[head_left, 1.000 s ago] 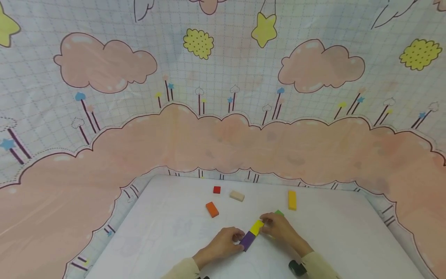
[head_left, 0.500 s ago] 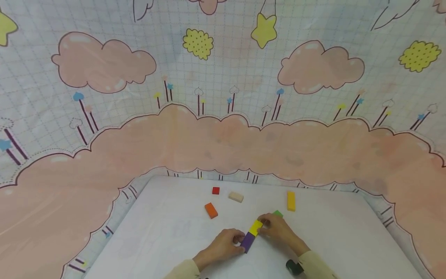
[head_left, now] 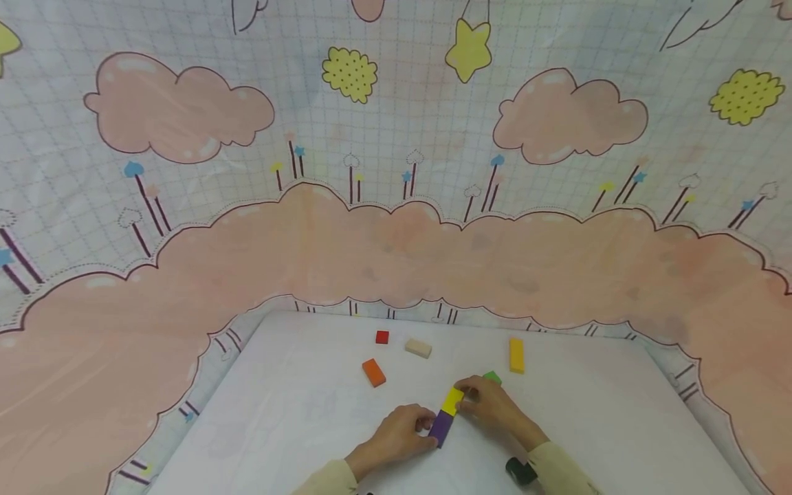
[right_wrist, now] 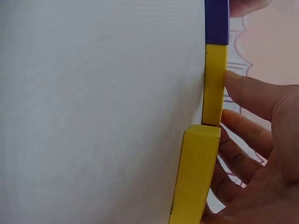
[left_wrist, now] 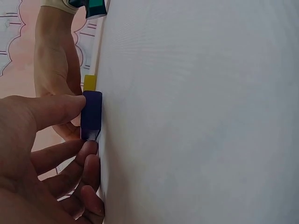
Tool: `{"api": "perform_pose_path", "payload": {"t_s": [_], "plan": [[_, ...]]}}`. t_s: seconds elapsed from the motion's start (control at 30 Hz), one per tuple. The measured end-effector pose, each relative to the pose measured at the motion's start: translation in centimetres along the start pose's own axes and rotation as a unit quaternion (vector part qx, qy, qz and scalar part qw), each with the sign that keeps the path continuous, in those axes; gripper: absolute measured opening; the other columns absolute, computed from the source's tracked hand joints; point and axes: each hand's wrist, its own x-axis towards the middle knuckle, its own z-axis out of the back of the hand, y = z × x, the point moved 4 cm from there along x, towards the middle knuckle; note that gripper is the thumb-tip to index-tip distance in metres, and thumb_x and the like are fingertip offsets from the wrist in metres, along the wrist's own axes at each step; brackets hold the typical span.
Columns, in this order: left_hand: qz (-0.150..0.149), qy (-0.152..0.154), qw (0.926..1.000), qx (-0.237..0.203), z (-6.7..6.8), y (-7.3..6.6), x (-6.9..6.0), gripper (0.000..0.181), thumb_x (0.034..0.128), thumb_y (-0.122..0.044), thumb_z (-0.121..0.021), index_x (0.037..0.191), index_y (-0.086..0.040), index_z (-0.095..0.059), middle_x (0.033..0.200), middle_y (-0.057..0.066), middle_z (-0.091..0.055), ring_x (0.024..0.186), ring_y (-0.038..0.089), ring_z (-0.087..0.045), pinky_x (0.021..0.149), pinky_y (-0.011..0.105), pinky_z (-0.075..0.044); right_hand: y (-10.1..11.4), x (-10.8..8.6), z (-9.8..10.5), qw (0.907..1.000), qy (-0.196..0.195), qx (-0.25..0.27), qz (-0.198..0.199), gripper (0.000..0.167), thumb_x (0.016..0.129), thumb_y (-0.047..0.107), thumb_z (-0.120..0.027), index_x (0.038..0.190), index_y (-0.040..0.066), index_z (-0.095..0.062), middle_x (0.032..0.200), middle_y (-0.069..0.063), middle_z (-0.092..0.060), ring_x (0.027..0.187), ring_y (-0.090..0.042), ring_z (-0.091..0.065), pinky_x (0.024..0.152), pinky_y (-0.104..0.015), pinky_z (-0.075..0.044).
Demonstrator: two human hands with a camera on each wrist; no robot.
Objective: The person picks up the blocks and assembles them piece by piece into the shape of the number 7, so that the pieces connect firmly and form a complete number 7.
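A purple block (head_left: pixel 441 428) and a yellow block (head_left: pixel 452 400) lie end to end in a slanting row on the white table. My left hand (head_left: pixel 405 434) pinches the purple block near its lower end, thumb on one side and fingers at the other in the left wrist view. My right hand (head_left: pixel 491 404) pinches the yellow block between thumb and fingers at its far end. In the right wrist view the purple and yellow ends touch. Another yellow block (right_wrist: pixel 194 177) lies close to my right hand there; in the head view that hand hides it.
Beyond my hands lie a red block (head_left: pixel 382 337), an orange block (head_left: pixel 374 372), a beige block (head_left: pixel 418 348) and a long yellow block (head_left: pixel 516 355). A green block (head_left: pixel 492 377) shows partly behind my right hand. A patterned cloth (head_left: pixel 396 254) rises behind the table (head_left: pixel 278 399).
The purple and yellow row has turned slightly and stands a little steeper in the head view. My right hand has shifted slightly left with the yellow block; both hands keep their grip.
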Motion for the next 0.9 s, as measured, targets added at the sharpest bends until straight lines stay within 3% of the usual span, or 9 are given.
{"api": "perform_pose_path", "payload": {"t_s": [0.57,0.9], "plan": [[0.012,-0.003,0.9999,0.012,-0.07,-0.16,-0.07,0.037,0.0823,-0.029,-0.078,0.114,-0.012,-0.070,0.088,-0.010,-0.061,0.077,0.004,-0.049,0.071,0.023,-0.044,0.13,-0.07,0.11,0.9999,0.010,0.004,0.008,0.034,0.085,0.020,-0.076,0.118,0.014,-0.068,0.114,-0.003,-0.069,0.103,-0.020,-0.061,0.096,-0.046,-0.050],[-0.003,0.000,0.9996,0.027,-0.14,-0.17,-0.04,0.037,0.0814,-0.033,-0.079,0.111,-0.014,-0.070,0.091,-0.009,-0.062,0.079,0.003,-0.050,0.073,0.023,-0.047,-0.22,-0.02,0.03,0.9997,0.018,0.001,0.018,0.033,0.085,0.020,-0.076,0.117,0.015,-0.068,0.114,-0.002,-0.069,0.104,-0.020,-0.061,0.096,-0.048,-0.050]]}}
